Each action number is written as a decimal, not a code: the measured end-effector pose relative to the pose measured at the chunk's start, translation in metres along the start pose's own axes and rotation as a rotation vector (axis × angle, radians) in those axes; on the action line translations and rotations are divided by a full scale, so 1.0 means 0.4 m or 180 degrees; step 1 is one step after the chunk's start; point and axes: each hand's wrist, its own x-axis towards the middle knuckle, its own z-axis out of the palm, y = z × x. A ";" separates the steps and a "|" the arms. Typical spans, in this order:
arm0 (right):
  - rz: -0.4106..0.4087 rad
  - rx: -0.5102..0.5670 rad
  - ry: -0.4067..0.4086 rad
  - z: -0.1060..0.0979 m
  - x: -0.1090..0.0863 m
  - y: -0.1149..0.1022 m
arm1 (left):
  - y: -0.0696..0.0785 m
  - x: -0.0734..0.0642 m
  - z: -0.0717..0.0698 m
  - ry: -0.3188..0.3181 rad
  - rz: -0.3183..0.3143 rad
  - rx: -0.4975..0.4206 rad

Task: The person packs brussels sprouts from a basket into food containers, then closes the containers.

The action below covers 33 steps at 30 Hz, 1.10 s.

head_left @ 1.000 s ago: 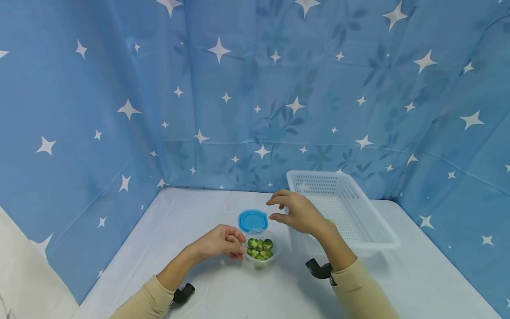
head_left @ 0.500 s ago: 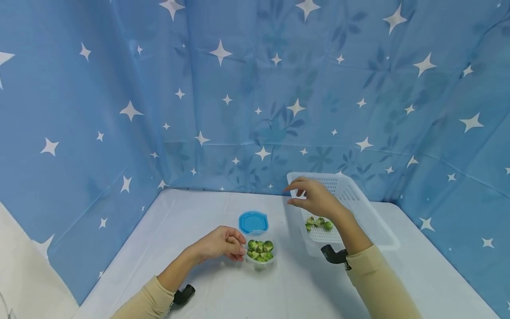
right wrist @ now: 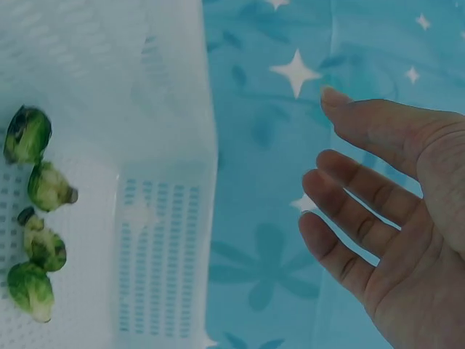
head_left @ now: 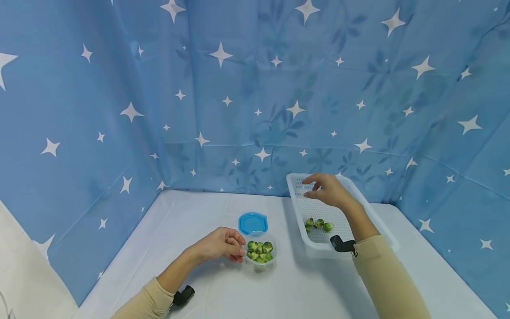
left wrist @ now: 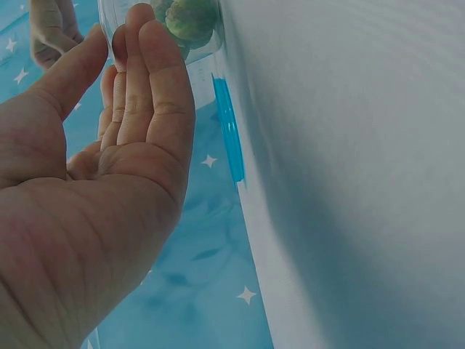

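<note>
Blue curtain (head_left: 239,88) patterned with white stars and leaves hangs behind and around a white-covered table (head_left: 211,288). Near the middle stands a small clear tub (head_left: 260,267), upright and uncovered, with green sprouts (head_left: 260,248) piled inside it.

At the tub's left side is the left hand (head_left: 223,243), resting close against the rim; from where I stand, I can't tell whether the fingertips actually touch it. Its fingers bend loosely in the head view, and the left wrist view shows them reaching up along the clear wall, the thumb set a little apart.

Just beyond the tub, a blue lid (head_left: 253,223) lies flat on the cloth. To the right sits a white basket (head_left: 322,253) with slotted sides and a perforated floor; four loose sprouts (head_left: 327,227) lie close together toward its near left corner.

Over the basket hangs the right hand (head_left: 330,190), well above those sprouts, thumb and fingers wide apart.

Both arms wear tan sleeves (head_left: 392,277), and a black wrist mount (head_left: 341,244) juts below each hand.
</note>
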 end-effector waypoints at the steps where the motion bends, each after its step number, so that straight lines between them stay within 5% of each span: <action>1: 0.0037 0.0022 -0.0004 -0.002 0.001 0.007 | 0.001 0.000 0.001 0.0010 -0.0001 0.0002; 13: 0.0575 0.0078 0.0058 -0.004 0.014 0.093 | 0.000 0.000 0.000 0.0025 0.0015 0.0006; 24: 0.0806 0.0103 0.0071 0.021 0.002 0.156 | -0.002 0.001 0.000 0.0022 0.0001 -0.0006; 33: 0.1180 0.0285 -0.0280 0.041 -0.015 0.196 | 0.000 0.000 -0.001 0.0006 -0.0014 -0.0006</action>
